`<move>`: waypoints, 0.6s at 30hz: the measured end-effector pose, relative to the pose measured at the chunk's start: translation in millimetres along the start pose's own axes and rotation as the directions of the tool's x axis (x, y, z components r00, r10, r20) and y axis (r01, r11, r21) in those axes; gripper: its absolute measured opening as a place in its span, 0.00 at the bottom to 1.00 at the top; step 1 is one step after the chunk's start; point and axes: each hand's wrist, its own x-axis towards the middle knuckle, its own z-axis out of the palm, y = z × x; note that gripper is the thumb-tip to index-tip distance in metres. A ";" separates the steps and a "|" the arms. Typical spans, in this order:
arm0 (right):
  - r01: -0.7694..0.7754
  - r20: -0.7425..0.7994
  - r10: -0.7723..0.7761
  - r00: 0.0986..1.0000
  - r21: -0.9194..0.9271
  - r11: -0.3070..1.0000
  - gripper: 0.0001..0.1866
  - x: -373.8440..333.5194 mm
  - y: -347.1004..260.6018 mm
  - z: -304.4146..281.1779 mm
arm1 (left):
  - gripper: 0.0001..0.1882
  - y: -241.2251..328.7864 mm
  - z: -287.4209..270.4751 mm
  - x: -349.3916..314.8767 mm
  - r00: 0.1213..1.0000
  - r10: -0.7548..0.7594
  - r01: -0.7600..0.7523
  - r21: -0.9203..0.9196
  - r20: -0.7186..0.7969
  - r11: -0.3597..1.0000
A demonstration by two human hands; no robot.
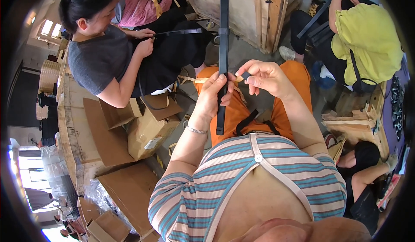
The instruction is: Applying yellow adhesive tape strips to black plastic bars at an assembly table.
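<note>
The left hand is clamped around the long black bar, which lies above the orange trousers. Just right of the bar, the right hand pinches a small dark piece between thumb and fingers. Left of the bar, well apart, are a cardboard box and a co-worker.

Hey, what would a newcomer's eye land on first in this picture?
Probably the long black bar, running down the upper middle and held in the left hand. After that, likely the bright orange trousers at centre and the yellow-green top at upper right.
</note>
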 end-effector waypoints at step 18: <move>0.055 -0.085 -0.068 0.994 -0.139 0.989 0.07 25.0 5.2 24.8 | 0.17 20.3 5.6 3.1 0.999 0.025 -0.030 0.113 0.041 0.993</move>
